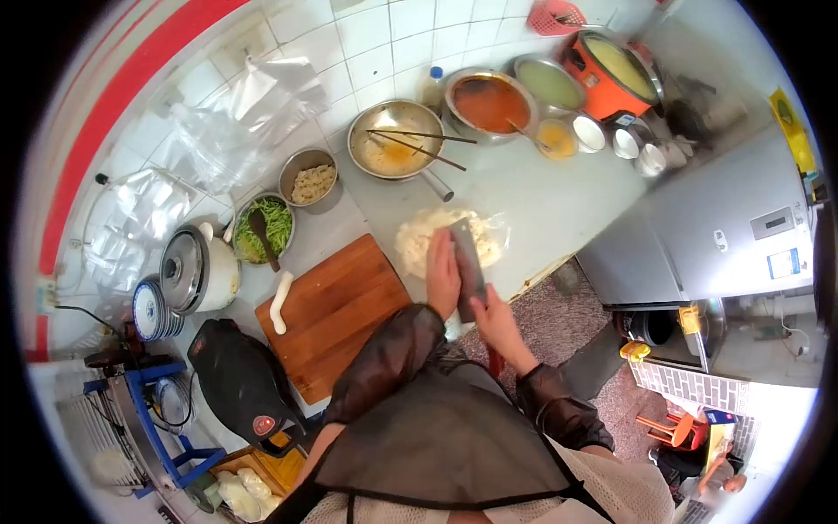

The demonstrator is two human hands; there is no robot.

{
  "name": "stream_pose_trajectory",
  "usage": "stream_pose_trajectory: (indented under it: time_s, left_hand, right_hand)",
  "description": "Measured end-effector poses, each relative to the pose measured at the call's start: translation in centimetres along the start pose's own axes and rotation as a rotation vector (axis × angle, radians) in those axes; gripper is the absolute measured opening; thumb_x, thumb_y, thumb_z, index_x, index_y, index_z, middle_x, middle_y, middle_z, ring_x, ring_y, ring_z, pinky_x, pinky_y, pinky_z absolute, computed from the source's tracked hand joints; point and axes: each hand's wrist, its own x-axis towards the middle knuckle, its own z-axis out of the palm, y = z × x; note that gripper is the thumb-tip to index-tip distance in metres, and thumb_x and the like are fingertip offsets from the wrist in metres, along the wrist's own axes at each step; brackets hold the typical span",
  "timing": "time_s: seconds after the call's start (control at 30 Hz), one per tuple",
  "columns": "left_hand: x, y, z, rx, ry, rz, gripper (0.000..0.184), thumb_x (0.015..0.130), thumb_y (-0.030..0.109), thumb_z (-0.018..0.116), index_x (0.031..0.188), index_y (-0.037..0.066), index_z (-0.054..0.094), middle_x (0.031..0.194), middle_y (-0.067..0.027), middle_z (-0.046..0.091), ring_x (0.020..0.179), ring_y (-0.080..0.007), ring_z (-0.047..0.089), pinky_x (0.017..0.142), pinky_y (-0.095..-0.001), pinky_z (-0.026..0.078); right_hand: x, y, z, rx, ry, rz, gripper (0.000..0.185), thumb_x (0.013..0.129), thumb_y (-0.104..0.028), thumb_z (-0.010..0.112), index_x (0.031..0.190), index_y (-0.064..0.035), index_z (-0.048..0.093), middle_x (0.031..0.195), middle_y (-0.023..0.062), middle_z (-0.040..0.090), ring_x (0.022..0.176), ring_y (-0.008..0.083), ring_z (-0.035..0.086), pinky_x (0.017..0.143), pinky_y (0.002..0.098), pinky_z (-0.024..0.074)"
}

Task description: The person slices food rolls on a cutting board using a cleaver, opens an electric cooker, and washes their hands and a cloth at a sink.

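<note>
Kitchen, as it stands around me: white wall tiles (367, 35) behind a worktop (559, 192); a wooden chopping board (340, 314); a metal pan (356, 140) with chopsticks (449, 138) across it; stacked blue-and-white bowls (150, 313); a grey refrigerator (742, 196) alongside; whether household or eatery, I cannot tell.

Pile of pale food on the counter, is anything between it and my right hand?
Yes, the knife. Your right hand holds its near end, and the broad blade extends over the pale food. Your left hand lies along the blade's left side.
</note>
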Motion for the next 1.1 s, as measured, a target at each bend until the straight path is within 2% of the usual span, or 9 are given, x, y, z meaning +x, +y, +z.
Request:
stream_pose_trajectory:
  time_s: [0.07, 0.27, 0.47, 0.53, 0.6, 0.67, 0.73, 0.83, 1.1]
  left_hand:
    - [1.1, -3.8, 3.2, 0.098, -0.139, 0.102, 0.043, 0.091, 0.003, 0.048, 0.134, -0.003, 0.045, 0.139, -0.0242, 0.043, 0.131, -0.0382, 0.039, 0.11, -0.043, 0.031]
    - [6.1, -13.0, 3.2, 0.732, -0.475, 0.357, 0.044, 0.081, 0.007, 0.055, 0.124, -0.004, 0.052, 0.129, -0.0235, 0.051, 0.124, -0.0388, 0.045, 0.11, -0.0464, 0.028]
    - [13.1, -10.7, 0.9, 0.364, -0.653, -0.15, 0.036, 0.085, 0.011, 0.054, 0.118, -0.003, 0.057, 0.121, -0.0239, 0.057, 0.111, -0.0371, 0.054, 0.095, -0.0428, 0.044]
    - [9.6, -10.8, -0.2, 0.179, -0.602, 0.038, 0.027, 0.086, 0.011, 0.056, 0.109, -0.001, 0.062, 0.114, -0.0212, 0.061, 0.102, -0.0363, 0.058, 0.091, -0.0411, 0.046]
    - [5.7, -3.3, -4.9, 0.036, -0.377, -0.206, 0.019, 0.086, 0.007, 0.056, 0.102, 0.0, 0.064, 0.108, -0.0175, 0.063, 0.097, -0.0351, 0.06, 0.085, -0.0379, 0.048]
    - [2.2, -4.0, -10.8, 0.219, 0.03, -0.136, 0.019, 0.088, 0.004, 0.056, 0.106, 0.002, 0.063, 0.1, -0.0146, 0.063, 0.089, -0.0278, 0.061, 0.082, -0.0349, 0.048]
    - [0.2, -6.4, -17.8, 0.428, 0.369, -0.12, 0.01, 0.086, 0.004, 0.058, 0.095, 0.0, 0.062, 0.091, -0.0149, 0.062, 0.087, -0.0349, 0.059, 0.079, -0.0368, 0.048]
    - [-2.6, -12.9, -27.0, 0.986, 0.402, -0.189, 0.02, 0.083, 0.004, 0.06, 0.103, 0.001, 0.06, 0.096, -0.0158, 0.062, 0.095, -0.0376, 0.057, 0.085, -0.0435, 0.044]
    - [-4.9, -16.3, -26.2, 0.632, 0.121, 0.043, 0.034, 0.073, 0.001, 0.064, 0.107, 0.004, 0.062, 0.099, -0.0186, 0.061, 0.095, -0.04, 0.054, 0.082, -0.0482, 0.043]
  right_hand:
    - [2.5, 2.1, -1.7, -0.1, 0.031, 0.025, 0.03, 0.093, -0.02, 0.054, 0.103, 0.0067, 0.047, 0.072, 0.0296, 0.06, 0.072, 0.0491, 0.06, 0.061, 0.0513, 0.0457]
    - [5.3, 5.9, -3.5, -0.312, 0.031, 0.021, 0.025, 0.092, -0.019, 0.054, 0.1, 0.0026, 0.046, 0.072, 0.0306, 0.06, 0.072, 0.0495, 0.059, 0.064, 0.0565, 0.0463]
    - [5.4, 5.7, -4.6, -0.261, 0.024, 0.033, 0.026, 0.092, -0.019, 0.054, 0.105, 0.0019, 0.047, 0.075, 0.0303, 0.061, 0.074, 0.0504, 0.059, 0.064, 0.056, 0.0458]
    - [4.9, 5.4, -4.9, -0.218, 0.048, -0.009, 0.027, 0.092, -0.02, 0.055, 0.107, 0.002, 0.048, 0.074, 0.0286, 0.061, 0.072, 0.0486, 0.06, 0.062, 0.0542, 0.0466]
    - [3.7, 4.9, -5.6, -0.129, 0.046, -0.053, 0.027, 0.093, -0.021, 0.055, 0.107, 0.0014, 0.05, 0.074, 0.0269, 0.061, 0.071, 0.0471, 0.061, 0.06, 0.0516, 0.0469]
    - [2.1, 3.4, -6.2, 0.007, -0.022, -0.033, 0.027, 0.094, -0.02, 0.056, 0.109, 0.002, 0.051, 0.075, 0.0271, 0.061, 0.073, 0.0466, 0.061, 0.059, 0.0486, 0.0465]
    - [0.6, 2.9, -5.4, 0.019, -0.087, -0.042, 0.026, 0.094, -0.019, 0.056, 0.108, 0.0025, 0.051, 0.074, 0.0262, 0.061, 0.07, 0.0444, 0.061, 0.058, 0.0452, 0.0458]
    - [-0.6, 3.2, -3.6, -0.059, -0.248, -0.059, 0.028, 0.093, -0.02, 0.058, 0.108, 0.0026, 0.05, 0.077, 0.0273, 0.062, 0.075, 0.046, 0.061, 0.062, 0.0453, 0.0481]
    - [0.4, -0.3, 5.6, -0.276, -0.386, -0.31, 0.02, 0.093, -0.015, 0.051, 0.107, -0.0007, 0.049, 0.072, 0.0247, 0.061, 0.072, 0.045, 0.06, 0.062, 0.0524, 0.0455]
